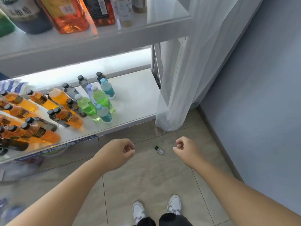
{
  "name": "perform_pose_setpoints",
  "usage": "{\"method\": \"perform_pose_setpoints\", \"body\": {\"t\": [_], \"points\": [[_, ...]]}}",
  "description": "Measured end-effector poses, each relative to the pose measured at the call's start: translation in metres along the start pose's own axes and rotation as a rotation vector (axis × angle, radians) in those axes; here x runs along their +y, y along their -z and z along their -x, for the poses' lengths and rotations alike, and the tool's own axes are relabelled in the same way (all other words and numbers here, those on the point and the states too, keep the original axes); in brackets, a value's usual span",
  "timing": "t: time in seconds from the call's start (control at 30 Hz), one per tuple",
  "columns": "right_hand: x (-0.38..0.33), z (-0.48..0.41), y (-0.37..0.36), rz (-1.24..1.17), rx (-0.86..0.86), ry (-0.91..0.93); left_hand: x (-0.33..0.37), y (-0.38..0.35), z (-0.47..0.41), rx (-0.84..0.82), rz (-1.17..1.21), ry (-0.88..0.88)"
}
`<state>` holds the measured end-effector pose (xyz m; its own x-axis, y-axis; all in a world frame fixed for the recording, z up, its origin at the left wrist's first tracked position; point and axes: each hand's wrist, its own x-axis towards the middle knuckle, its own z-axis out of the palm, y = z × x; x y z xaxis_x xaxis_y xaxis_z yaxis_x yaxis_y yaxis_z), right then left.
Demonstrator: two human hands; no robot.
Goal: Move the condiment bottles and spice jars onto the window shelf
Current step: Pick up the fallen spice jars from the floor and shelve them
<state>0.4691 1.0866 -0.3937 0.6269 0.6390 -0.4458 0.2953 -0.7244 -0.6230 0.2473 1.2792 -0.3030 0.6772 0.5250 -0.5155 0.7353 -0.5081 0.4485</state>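
Upper left: an upper shelf (114,38) is carrying a large orange bottle (68,15) and a dark bottle (99,10) beside it, both cut off by the top edge. Below it, a lower shelf (138,98) is carrying amber bottles (68,118) with black caps, crowding its left part. To their right, green bottles (88,106) and teal bottles (108,89) are standing upright in a tight cluster. The right part of this shelf is lying bare. A printed cardboard box (48,152) is sitting under the shelf edge. Centre: the left hand (120,150) is hovering over the floor (146,176) in front of the shelf, its grip loosely curled and holding nothing. Just right of it, a small jar (159,150) with a green cap is lying on its side on the floor tiles, between the two hands and touching neither. The right hand (184,147) is hovering near the jar, its grip likewise loosely curled and holding nothing. Below, two white shoes (140,211) are standing on the tiles. Right: a sheer white curtain (187,70) is hanging to the floor beside the shelf end, with a grey-blue wall (260,95) beyond it.
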Motion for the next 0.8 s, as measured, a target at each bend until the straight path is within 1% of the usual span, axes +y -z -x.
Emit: {"method": "perform_pose_setpoints", "body": {"t": [0.2, 0.47, 0.6, 0.8], "points": [[0.063, -0.057, -0.064, 0.095, -0.045, -0.067, -0.040, -0.078, -0.071, -0.056, 0.010, 0.015], [0.188, -0.169, -0.206, 0.205, -0.091, -0.113, -0.140, -0.236, -0.211, -0.085, -0.010, 0.026], [0.242, -0.224, -0.269, 0.251, -0.093, -0.103, -0.187, -0.307, -0.275, -0.093, 0.031, 0.030], [0.302, -0.292, -0.338, 0.232, -0.054, -0.096, -0.240, -0.374, -0.341, -0.081, 0.104, 0.004]]}}
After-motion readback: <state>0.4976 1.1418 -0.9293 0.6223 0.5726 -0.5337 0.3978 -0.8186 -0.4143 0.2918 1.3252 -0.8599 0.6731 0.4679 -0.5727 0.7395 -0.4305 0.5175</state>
